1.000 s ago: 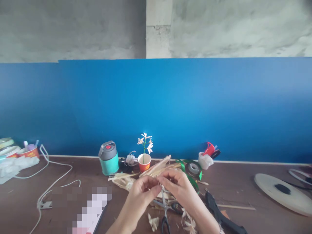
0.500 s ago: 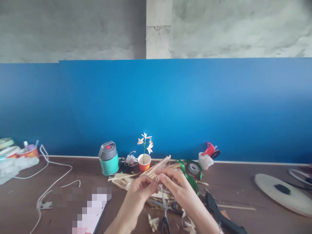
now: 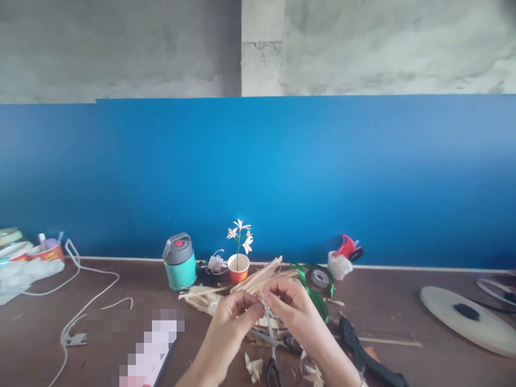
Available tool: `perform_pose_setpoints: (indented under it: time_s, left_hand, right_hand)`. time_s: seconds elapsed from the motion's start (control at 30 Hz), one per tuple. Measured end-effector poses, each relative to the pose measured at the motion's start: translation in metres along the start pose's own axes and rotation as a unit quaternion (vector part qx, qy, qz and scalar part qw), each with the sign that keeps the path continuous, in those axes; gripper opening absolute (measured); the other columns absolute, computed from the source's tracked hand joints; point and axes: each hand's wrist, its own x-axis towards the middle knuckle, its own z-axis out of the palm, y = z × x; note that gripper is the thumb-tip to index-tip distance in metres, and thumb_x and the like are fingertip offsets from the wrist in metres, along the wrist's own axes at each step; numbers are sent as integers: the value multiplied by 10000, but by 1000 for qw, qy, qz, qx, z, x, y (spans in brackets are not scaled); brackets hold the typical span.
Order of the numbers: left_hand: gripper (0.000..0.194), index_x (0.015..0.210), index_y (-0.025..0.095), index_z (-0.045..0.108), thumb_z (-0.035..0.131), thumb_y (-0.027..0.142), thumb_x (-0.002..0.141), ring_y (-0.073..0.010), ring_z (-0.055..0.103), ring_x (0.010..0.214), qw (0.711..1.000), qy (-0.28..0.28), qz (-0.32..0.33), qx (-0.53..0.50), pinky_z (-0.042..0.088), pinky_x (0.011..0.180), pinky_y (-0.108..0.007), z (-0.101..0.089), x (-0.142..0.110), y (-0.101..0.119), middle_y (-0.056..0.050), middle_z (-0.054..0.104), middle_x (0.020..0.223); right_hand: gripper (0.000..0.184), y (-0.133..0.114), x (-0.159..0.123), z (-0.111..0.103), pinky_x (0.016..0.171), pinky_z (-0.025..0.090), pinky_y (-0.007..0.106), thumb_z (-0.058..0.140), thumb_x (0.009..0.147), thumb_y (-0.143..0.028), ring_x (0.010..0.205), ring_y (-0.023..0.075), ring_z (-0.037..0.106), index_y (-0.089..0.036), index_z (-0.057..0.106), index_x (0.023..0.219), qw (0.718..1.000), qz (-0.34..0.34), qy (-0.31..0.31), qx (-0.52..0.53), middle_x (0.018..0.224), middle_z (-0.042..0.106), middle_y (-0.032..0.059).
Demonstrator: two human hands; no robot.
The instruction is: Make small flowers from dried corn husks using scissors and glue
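Observation:
My left hand [image 3: 236,317] and my right hand [image 3: 289,304] meet fingertip to fingertip above the middle of the table. Each pinches at something small and pale between the fingertips; most of it is hidden, so its kind cannot be told. Below them lies an open pair of scissors [image 3: 271,337] with dark handles. Dried pale husk strips [image 3: 258,276] are heaped behind and under the hands. Near the scissors rest a small pale husk flower [image 3: 253,367] and another husk piece [image 3: 313,373]. Behind the heap, a red-and-white paper cup [image 3: 238,271] holds a green stem with white flowers [image 3: 241,232].
A teal flask [image 3: 180,271] stands left of the cup. Green ribbon [image 3: 318,303] and a tape roll [image 3: 320,278] lie to the right. A black glue gun [image 3: 363,349] is beside my right forearm. Farther right sits a round disc [image 3: 447,314]; white cables [image 3: 97,287] run at left.
Both hands stay together in nearly the same spot. The right fingertips have shifted slightly left, and the fingers have adjusted their pinch a little.

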Motion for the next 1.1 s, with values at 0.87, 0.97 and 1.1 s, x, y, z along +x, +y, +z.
perform_pose_setpoints:
  time_s: [0.87,0.97,1.1]
  left_hand:
    - [354,797,178,710,739,496,645,-155,518,685,996,-37,-8,-77,346,640,-252,-4,5,-2,-31,678,715]
    - [367,659,171,676,688,536,684,-150,486,640,996,-48,-3,-73,326,606,-253,-3,5,-2,-24,629,641]
    - [385,557,162,611,756,515,609,-127,457,582,994,-52,-20,-95,322,597,-244,-1,4,-1,-3,581,562]
  right_hand:
    - [439,-5,0,0,445,252,203,645,709,-585,471,68,307,-156,562,659,991,41,59,114,537,430,-48]
    - [434,-5,1,3,469,296,210,633,724,-579,494,81,368,-153,579,667,992,29,35,120,561,478,-28]
    - [420,1,2,5,497,322,217,620,742,-557,535,97,410,-146,576,666,994,10,17,107,581,501,-17]
